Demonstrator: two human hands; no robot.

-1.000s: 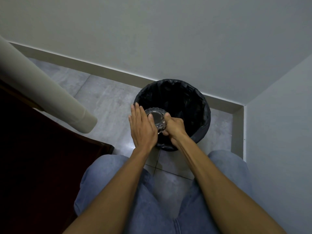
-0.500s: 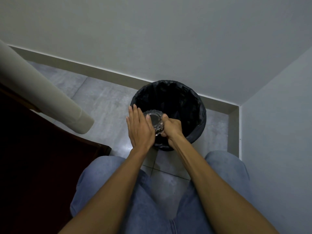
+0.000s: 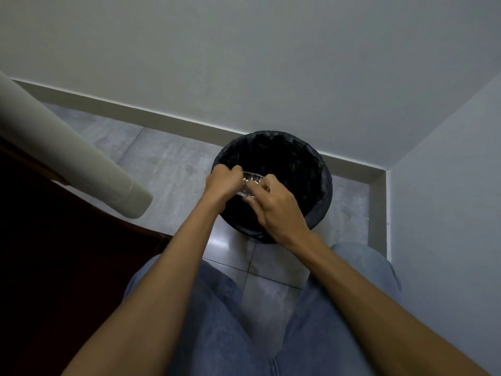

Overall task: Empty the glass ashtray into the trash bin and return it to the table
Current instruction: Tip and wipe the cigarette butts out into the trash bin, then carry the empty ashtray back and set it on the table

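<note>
From the head camera, both hands meet over the near-left part of the trash bin's (image 3: 320, 185) black-lined mouth, the glass ashtray (image 3: 250, 183) caught between them above the opening. The left hand (image 3: 223, 183), at nine o'clock of the ashtray, curls its fingers over that edge, and the right hand (image 3: 276, 210), at four o'clock, pinches the near rim. The bin stands in the wall corner on grey floor tiles (image 3: 168, 169), with a pale cylinder (image 3: 67, 158) slanting in at its nine o'clock.
</note>
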